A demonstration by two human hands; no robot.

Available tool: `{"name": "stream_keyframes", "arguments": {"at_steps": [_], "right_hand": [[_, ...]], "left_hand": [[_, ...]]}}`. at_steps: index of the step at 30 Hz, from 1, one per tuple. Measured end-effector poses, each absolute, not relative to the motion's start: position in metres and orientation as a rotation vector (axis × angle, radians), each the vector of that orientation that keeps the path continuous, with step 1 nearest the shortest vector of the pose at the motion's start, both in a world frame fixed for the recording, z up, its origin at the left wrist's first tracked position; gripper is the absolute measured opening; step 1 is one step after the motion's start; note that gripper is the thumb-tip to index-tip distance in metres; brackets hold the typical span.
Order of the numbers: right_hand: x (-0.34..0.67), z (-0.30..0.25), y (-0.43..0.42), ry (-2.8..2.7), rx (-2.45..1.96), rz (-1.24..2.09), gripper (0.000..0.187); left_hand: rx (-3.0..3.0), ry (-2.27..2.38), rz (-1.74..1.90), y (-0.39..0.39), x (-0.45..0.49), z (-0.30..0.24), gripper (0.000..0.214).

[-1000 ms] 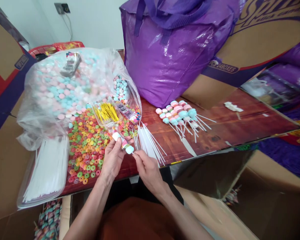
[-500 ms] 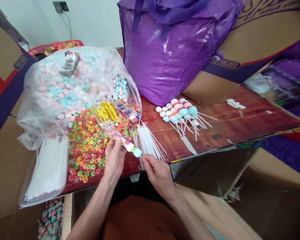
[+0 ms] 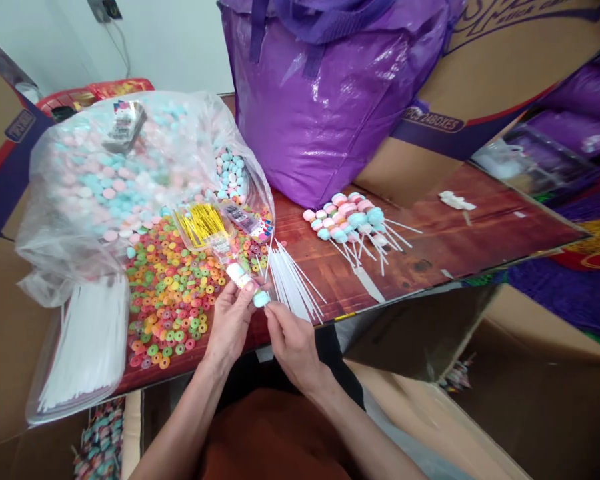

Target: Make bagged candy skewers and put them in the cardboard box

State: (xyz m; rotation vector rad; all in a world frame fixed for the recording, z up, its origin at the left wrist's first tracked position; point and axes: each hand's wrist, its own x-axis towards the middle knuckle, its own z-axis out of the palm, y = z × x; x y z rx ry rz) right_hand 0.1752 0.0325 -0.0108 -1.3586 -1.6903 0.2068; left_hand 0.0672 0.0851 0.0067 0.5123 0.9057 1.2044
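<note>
A: Hands?
B: Left hand (image 3: pixel 230 320) pinches a candy stick (image 3: pixel 247 282) over the table (image 3: pixel 430 253) edge; right hand (image 3: pixel 290 340) pinches its lower end.
A: Progress?
B: Finished sticks (image 3: pixel 350 217) lie piled aside; bare sticks (image 3: pixel 293 283) and candy rings (image 3: pixel 170 287) lie unused.

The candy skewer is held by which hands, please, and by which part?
The left hand grips the candy skewer by its stacked candies; the right hand pinches its stick end just below them.

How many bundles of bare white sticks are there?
2: one in the clear bag at left, one fanned on the table by the right hand. Others may be hidden.
</note>
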Motion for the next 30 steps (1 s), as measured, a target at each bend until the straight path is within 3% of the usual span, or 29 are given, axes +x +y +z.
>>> {"name": "stream_keyframes", "arguments": {"at_steps": [11, 14, 21, 26, 30], "right_hand": [[0.168, -0.006, 0.043, -1.481, -1.299, 0.552, 0.018], [0.173, -0.007, 0.043, -1.509, -1.269, 0.577, 0.017], [0.178, -0.007, 0.040, -1.512, -1.282, 0.672, 0.017], [0.185, 0.001, 0.039, -1.168, -1.290, 1.213, 0.023], [0.184, 0.002, 0.042, -0.632, -1.005, 1.691, 0.026]], "left_hand": [[0.596, 0.829, 1.055, 0.089, 0.047, 0.012, 0.034], [0.566, 0.847, 1.134, 0.099, 0.042, 0.013, 0.041], [0.476, 0.846, 1.274, 0.109, 0.050, 0.010, 0.029], [0.425, 0.800, 1.367, 0.107, 0.054, 0.014, 0.028], [0.460, 0.737, 1.365, 0.104, 0.057, 0.016, 0.029]]}}
